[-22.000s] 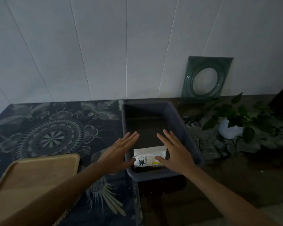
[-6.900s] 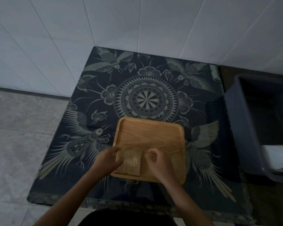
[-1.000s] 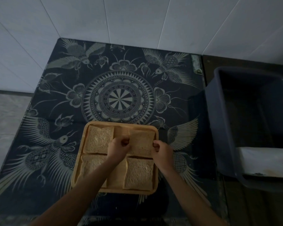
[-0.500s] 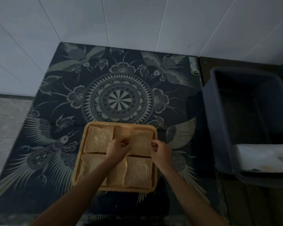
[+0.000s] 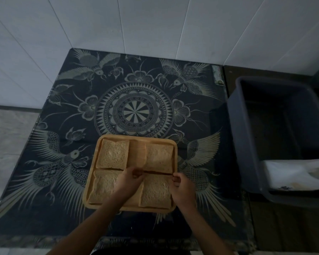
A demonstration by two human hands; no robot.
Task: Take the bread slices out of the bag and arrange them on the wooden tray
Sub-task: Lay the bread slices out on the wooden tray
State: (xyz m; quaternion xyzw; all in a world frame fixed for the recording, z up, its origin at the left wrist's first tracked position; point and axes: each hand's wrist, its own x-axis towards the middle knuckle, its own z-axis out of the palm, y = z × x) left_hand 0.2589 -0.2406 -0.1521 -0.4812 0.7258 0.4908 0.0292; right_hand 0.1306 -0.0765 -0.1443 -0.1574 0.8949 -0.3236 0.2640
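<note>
- Four square, grainy bread slices (image 5: 113,155) fill our wooden tray (image 5: 136,147).
- Our left hand (image 5: 128,182) and right hand (image 5: 183,186) pinch the 1 o'clock slice's (image 5: 159,157) near edge.

No text, label, brand, number or sign can be read anywhere in the head view. The white bag (image 5: 295,173), lying in the dark bin (image 5: 247,144) at about three o'clock, carries only a small dark mark on its near edge, too blurred to make out as letters. The dark cloth (image 5: 63,162) under the wooden tray (image 5: 136,151) bears printed birds, flowers and a round medallion at twelve o'clock, but no writing. A small pale strip (image 5: 217,74) at the cloth's one o'clock corner is too dim to show any print.
</note>
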